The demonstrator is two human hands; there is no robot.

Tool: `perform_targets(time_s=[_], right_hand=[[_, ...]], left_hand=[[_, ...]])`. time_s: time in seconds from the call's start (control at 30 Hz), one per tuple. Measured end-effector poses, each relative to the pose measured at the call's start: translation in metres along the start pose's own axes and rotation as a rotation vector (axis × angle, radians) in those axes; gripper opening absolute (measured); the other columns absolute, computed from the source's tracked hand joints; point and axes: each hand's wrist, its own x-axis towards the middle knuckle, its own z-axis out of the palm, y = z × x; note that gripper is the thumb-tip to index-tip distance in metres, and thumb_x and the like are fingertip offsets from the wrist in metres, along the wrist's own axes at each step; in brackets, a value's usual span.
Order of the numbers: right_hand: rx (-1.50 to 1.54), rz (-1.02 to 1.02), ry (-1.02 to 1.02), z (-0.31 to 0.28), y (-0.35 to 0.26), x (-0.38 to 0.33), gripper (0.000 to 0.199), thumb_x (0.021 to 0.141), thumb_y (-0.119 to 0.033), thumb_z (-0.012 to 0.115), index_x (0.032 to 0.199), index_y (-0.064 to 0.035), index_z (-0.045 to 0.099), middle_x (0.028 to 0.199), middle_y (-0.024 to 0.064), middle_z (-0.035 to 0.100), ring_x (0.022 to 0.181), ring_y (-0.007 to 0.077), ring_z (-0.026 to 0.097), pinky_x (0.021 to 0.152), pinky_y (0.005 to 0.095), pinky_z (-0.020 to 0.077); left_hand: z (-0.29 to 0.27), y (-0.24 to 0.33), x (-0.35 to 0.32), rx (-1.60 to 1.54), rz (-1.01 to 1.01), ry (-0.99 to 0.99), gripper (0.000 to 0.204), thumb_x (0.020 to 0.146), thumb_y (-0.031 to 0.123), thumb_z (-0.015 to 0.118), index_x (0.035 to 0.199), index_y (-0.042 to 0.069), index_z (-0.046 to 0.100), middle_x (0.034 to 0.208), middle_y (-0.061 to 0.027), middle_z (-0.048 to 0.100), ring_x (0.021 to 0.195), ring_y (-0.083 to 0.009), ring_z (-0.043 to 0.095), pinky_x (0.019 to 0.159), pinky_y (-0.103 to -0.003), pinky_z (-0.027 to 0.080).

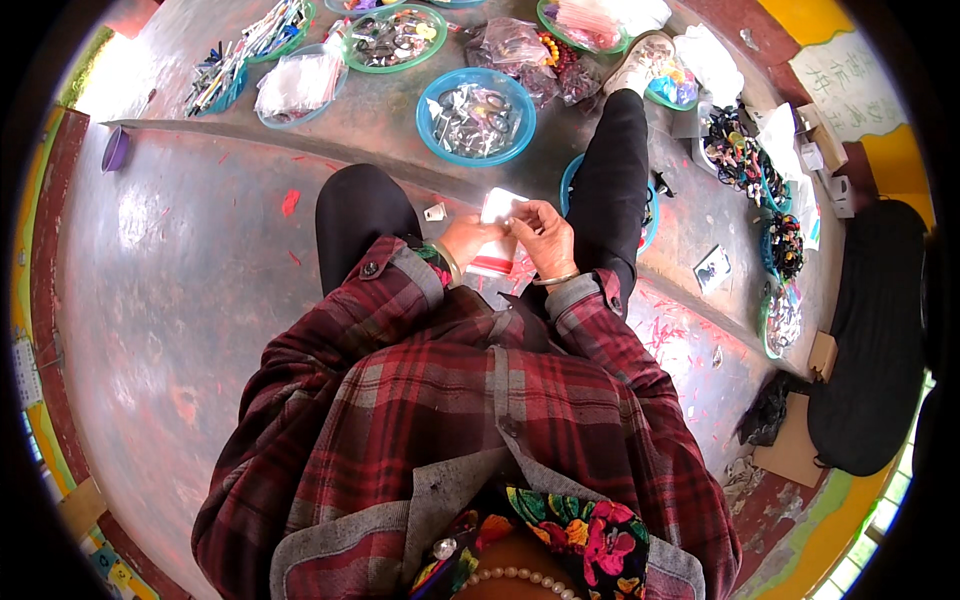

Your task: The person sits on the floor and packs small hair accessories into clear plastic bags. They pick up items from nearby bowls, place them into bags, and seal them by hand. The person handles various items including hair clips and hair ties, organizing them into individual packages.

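Between my knees I hold a small flat white card with red bands at its lower end; whether it is a card or a flat packet I cannot tell. My left hand closes on its left edge. At its right edge, my right hand has thumb and fingers pinched together against the white face. Anything small between those fingertips is hidden. A little white piece with a dark mark shows just left of the card, near my left knee.
Ahead on the raised step sit a blue basin of small bagged items, a green-rimmed basin and a basin of clear bags. Another blue basin is partly behind my right leg. Dark-filled containers line the right; red scraps litter the floor.
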Motion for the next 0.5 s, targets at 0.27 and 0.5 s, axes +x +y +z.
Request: perform_targets(time_s=[0.27,0.5], right_hand=[[0.338,0.158,-0.017,-0.006,0.004,0.002,0.009,0.078,-0.004,0.057,0.084,0.0027,0.06,0.068,0.0014,0.059,0.063,0.0076,0.053,0.063,0.0207,0.0427],[0.152,0.092,0.04,-0.009,0.009,0.002,0.008,0.077,-0.01,0.057,0.081,-0.0035,0.059,0.067,0.0036,0.06,0.059,0.006,0.054,0.051,0.0219,0.0429]], left_hand=[[0.004,0.004,-0.004,0.072,-0.044,-0.186,0.027,0.077,0.006,0.059,0.102,-0.001,0.054,0.092,-0.0062,0.058,0.083,-0.0141,0.057,0.072,-0.027,0.046],[0.009,0.013,-0.007,0.025,-0.073,-0.289,0.031,0.07,-0.005,0.057,0.101,-0.001,0.052,0.091,-0.0085,0.058,0.082,-0.0177,0.058,0.073,-0.029,0.046]])
